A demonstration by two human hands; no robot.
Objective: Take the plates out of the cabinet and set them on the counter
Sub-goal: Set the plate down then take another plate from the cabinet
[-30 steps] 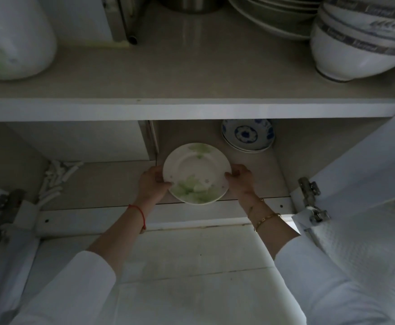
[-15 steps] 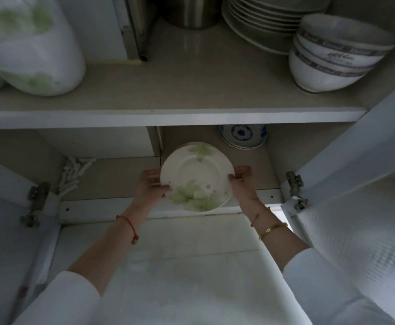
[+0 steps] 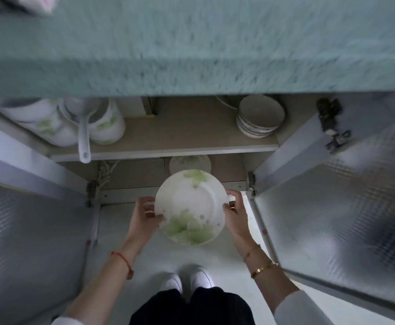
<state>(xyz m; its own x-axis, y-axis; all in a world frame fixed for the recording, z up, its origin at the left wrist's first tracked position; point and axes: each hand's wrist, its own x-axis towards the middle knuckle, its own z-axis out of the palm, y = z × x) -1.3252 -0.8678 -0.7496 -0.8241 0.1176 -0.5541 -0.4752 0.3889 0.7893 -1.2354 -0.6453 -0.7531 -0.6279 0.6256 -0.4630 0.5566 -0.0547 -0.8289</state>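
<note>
the green-leaf plate [image 3: 190,205] is out of the cabinet [image 3: 187,181], held in the air in front of its open lower compartment and above the pale floor [image 3: 130,245]. the left hand [image 3: 145,213] grips the plate's left rim, thumb on the face and fingers curled underneath; the right hand [image 3: 235,213] grips the right rim the same way, so the plate hangs between the two hands, face up and tilted a little toward the camera. behind the plate, on the cabinet's bottom shelf, lies a second leaf-patterned plate [image 3: 190,163], well back from the held one. above the plate, on the cabinet's upper shelf, a stack of bowls [image 3: 259,118] sits to the right, and white leaf-printed dishes [image 3: 58,125] with a white ladle [image 3: 84,139] sit to the left. the speckled teal countertop [image 3: 191,43], blurred, fills the view above that shelf. both cabinet doors [image 3: 346,207] stand open on either side of the plate. below the plate are the person's white shoes [image 3: 187,280]. a red string bracelet [image 3: 123,262] circles the left wrist and a gold bracelet [image 3: 263,268] the right
</note>
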